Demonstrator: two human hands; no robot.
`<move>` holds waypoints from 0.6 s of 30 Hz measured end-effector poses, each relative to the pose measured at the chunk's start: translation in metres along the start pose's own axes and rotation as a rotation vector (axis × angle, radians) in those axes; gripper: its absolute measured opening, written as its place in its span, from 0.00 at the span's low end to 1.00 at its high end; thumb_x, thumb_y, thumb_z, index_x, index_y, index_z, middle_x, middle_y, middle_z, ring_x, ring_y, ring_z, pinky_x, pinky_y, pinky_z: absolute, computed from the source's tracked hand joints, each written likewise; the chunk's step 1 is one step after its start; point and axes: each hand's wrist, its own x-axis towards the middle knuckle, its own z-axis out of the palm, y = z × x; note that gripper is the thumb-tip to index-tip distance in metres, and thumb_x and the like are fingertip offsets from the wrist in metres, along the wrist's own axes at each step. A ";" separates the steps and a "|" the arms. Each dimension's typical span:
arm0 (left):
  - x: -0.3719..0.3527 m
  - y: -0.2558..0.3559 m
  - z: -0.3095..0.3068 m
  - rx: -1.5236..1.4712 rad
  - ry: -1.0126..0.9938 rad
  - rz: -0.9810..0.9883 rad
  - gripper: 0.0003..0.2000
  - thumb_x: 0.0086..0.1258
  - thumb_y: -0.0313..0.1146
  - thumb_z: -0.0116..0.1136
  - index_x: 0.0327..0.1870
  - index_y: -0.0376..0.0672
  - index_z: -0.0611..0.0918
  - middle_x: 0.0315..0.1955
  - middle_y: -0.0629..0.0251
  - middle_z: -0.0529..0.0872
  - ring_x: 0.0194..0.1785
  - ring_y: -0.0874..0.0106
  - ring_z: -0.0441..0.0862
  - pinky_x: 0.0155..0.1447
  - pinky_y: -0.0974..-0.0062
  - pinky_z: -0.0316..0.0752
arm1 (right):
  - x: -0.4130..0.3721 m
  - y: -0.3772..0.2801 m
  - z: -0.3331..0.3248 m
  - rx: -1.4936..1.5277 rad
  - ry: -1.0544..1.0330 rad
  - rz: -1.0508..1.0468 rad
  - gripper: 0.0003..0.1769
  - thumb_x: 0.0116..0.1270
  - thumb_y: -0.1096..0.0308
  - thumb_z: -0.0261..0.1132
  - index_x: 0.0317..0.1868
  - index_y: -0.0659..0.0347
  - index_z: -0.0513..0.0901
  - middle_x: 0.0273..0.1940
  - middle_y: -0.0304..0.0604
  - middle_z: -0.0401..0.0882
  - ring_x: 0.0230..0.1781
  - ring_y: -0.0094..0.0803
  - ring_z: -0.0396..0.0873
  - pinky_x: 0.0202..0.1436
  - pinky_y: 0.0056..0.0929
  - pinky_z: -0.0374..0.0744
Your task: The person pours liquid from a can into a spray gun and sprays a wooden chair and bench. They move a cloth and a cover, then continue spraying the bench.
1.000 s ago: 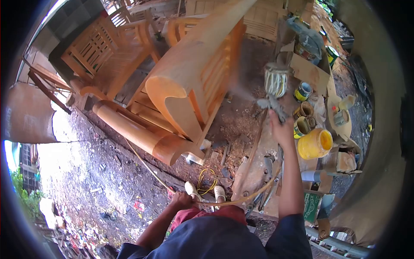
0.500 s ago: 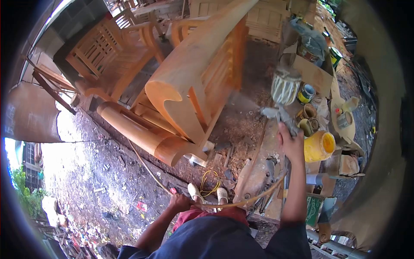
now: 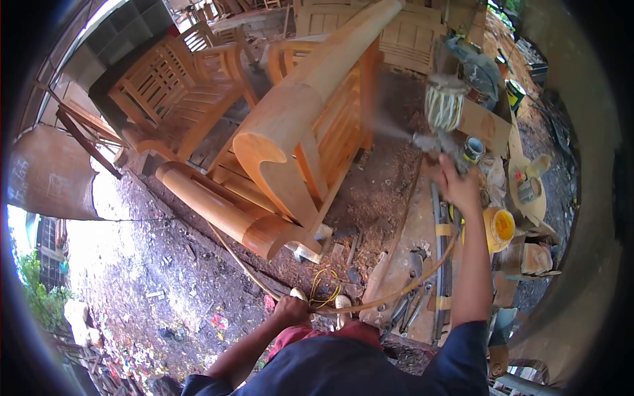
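Observation:
My right hand [image 3: 460, 183] is closed round a spray gun [image 3: 432, 141] at the right of centre. A pale mist leaves the gun's nozzle toward the side of an orange-brown wooden bench [image 3: 264, 148] lying tipped over in the middle. Low in the view, my left hand [image 3: 292, 310] grips a tan air hose [image 3: 389, 300]. The hose curves up to the right toward my right forearm; on the other side it runs up to the left, passing behind the bench's rounded leg. Where the hose meets the gun is hidden by my hand and arm.
Wooden slatted chairs [image 3: 178, 99] stand behind the bench. On the right, a board holds a paint-streaked can [image 3: 444, 105], a yellow container [image 3: 498, 228], small tins and hand tools [image 3: 416, 300]. A yellow cord [image 3: 328, 290] lies by my feet. Wood scraps litter the ground.
My right hand has moved up and slightly right with the spray gun, the mist still coming out. My left hand has shifted slightly right, still on the hose. The view has shifted a little.

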 end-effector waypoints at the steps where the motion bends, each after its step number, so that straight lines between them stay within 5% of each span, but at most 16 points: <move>1: -0.003 0.001 -0.001 0.010 -0.023 0.004 0.15 0.62 0.50 0.52 0.39 0.55 0.87 0.32 0.59 0.87 0.38 0.63 0.87 0.43 0.61 0.80 | -0.010 0.009 -0.005 -0.014 -0.075 -0.008 0.18 0.67 0.55 0.64 0.29 0.61 0.78 0.17 0.33 0.73 0.10 0.19 0.66 0.13 0.19 0.62; 6: -0.020 0.010 -0.008 -0.005 -0.141 -0.023 0.14 0.63 0.51 0.53 0.48 0.71 0.84 0.36 0.66 0.88 0.42 0.66 0.86 0.48 0.61 0.78 | -0.064 0.024 -0.033 0.309 -0.351 0.003 0.17 0.67 0.55 0.64 0.30 0.61 0.77 0.17 0.34 0.72 0.11 0.17 0.65 0.12 0.17 0.60; 9: -0.018 0.010 -0.001 0.031 -0.147 -0.073 0.14 0.63 0.50 0.53 0.49 0.75 0.83 0.37 0.67 0.88 0.42 0.65 0.86 0.47 0.62 0.78 | -0.059 0.018 -0.033 0.309 -0.230 0.008 0.17 0.66 0.55 0.65 0.28 0.60 0.76 0.17 0.34 0.72 0.11 0.17 0.65 0.12 0.17 0.60; 16: 0.014 -0.010 0.037 -0.063 0.092 -0.046 0.15 0.64 0.49 0.52 0.35 0.51 0.87 0.33 0.56 0.87 0.39 0.58 0.86 0.42 0.56 0.79 | -0.010 0.000 -0.017 0.173 0.158 0.013 0.19 0.66 0.54 0.65 0.27 0.61 0.77 0.17 0.34 0.72 0.13 0.19 0.67 0.15 0.19 0.63; 18: 0.014 -0.007 0.028 -0.090 0.108 -0.085 0.18 0.65 0.51 0.51 0.34 0.48 0.87 0.32 0.55 0.87 0.40 0.57 0.86 0.43 0.56 0.79 | 0.004 0.005 -0.012 0.160 0.225 -0.126 0.19 0.67 0.54 0.64 0.27 0.61 0.78 0.18 0.33 0.73 0.15 0.19 0.68 0.17 0.20 0.64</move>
